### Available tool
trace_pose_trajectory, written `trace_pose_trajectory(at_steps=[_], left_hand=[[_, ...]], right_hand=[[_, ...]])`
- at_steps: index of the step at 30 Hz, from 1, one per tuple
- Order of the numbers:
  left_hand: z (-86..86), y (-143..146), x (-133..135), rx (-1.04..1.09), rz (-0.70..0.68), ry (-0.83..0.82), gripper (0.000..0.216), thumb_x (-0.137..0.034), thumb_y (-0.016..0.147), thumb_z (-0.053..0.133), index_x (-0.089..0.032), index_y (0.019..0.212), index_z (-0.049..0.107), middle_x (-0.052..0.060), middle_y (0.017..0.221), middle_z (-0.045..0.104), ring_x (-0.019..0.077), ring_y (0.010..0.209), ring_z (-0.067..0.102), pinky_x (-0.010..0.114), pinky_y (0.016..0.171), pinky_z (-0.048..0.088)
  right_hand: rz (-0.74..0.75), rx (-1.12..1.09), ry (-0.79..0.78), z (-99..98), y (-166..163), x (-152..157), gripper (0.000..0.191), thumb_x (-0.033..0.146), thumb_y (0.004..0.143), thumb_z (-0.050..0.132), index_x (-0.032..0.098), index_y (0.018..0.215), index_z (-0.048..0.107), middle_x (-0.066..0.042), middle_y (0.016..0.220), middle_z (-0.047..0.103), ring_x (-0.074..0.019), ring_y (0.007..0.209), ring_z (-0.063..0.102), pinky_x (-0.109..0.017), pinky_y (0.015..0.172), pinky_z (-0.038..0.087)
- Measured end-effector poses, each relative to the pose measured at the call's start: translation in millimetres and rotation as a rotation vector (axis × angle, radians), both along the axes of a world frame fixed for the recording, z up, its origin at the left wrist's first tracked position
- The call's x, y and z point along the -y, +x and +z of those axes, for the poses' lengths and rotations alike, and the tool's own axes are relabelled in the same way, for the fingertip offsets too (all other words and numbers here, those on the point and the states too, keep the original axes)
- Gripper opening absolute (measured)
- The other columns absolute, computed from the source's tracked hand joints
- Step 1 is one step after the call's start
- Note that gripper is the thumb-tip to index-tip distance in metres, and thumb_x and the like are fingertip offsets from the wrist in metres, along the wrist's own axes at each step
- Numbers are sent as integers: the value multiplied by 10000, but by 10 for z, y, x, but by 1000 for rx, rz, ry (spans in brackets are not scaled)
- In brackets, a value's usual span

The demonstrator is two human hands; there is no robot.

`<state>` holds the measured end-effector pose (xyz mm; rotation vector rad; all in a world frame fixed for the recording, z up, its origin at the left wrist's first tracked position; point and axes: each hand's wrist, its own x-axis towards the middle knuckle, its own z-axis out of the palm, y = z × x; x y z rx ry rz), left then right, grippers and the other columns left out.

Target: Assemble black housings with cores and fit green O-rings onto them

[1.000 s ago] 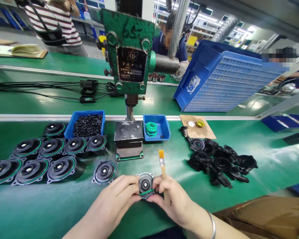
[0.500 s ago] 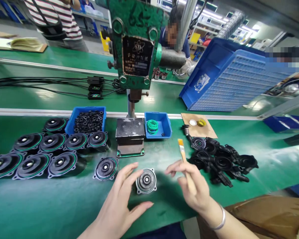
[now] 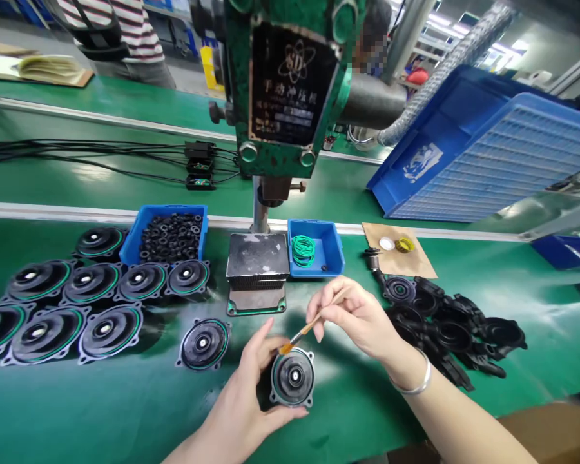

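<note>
Just below the centre of the frame, a round housing is being held on the green bench by the left hand, whose fingers and thumb are being curved around its rim. A slim brush is being pinched between the thumb and fingers of the right hand, and its orange bristles are being brought to the rim's upper left; firm contact cannot be told.

The housing is being judged rigid and fairly dense for its size, not fragile, though smooth enough to slip if its face is being wetted. The outer edge, between the small drilled ears, is being favoured as the place for a grip, with the stepped centre being left free. The brush is being taken as light, with a stiff wooden handle and soft, yielding bristles.

At the left of the frame, matching dark housings are being displayed with green rings in their rims. Near the centre, thin, seemingly rubbery green loops are being contained in a glossy blue plastic bin.
</note>
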<state>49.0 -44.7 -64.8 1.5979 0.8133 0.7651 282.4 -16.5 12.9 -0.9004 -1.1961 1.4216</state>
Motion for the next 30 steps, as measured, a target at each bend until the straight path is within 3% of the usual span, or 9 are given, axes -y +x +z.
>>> trace_pose_trajectory(at_steps=[5,12,18,23,26,30], left_hand=[[-37,-1,3,-3,0,0,1202,-126,703,879,-378,1575,92,105,1343,630,291,1229,645,428,1019,560],[-48,-18,-12,-17,-28,-13,1198,-146,722,876,-350,1585,70,141,1328,627,323,1210,653,486,1012,563],[-33,3,19,-19,-37,-12,1134,-233,802,832,-351,1589,24,137,1303,634,314,1212,645,528,1031,541],[-81,56,89,-43,23,42,1057,-323,834,808,-333,1587,66,129,1287,622,306,1204,645,503,1021,546],[-111,93,125,-46,66,93,1017,-383,857,781,-319,1589,78,126,1287,618,307,1213,635,523,1039,526],[-69,136,134,-56,108,164,970,-388,873,762,-320,1582,102,106,1251,640,296,1175,655,508,1019,533]], right_hand=[[177,-9,-19,30,16,-120,148,219,948,687,166,925,550,-30,864,708,-97,700,703,-249,688,579],[280,175,36,105,59,-222,168,273,959,671,171,948,537,-37,878,692,-114,731,702,-260,678,587],[218,669,273,363,87,-36,56,232,1003,589,206,1041,557,-24,899,683,-110,741,676,-236,693,567],[109,925,394,459,65,320,143,216,1007,581,254,1123,506,-28,952,709,-138,773,703,-251,709,568],[71,978,394,437,37,529,189,249,996,610,270,1135,485,-28,920,709,-155,725,691,-274,664,557],[-10,846,381,332,-52,762,225,285,957,676,268,1083,490,-16,843,676,-163,733,688,-265,639,553]])
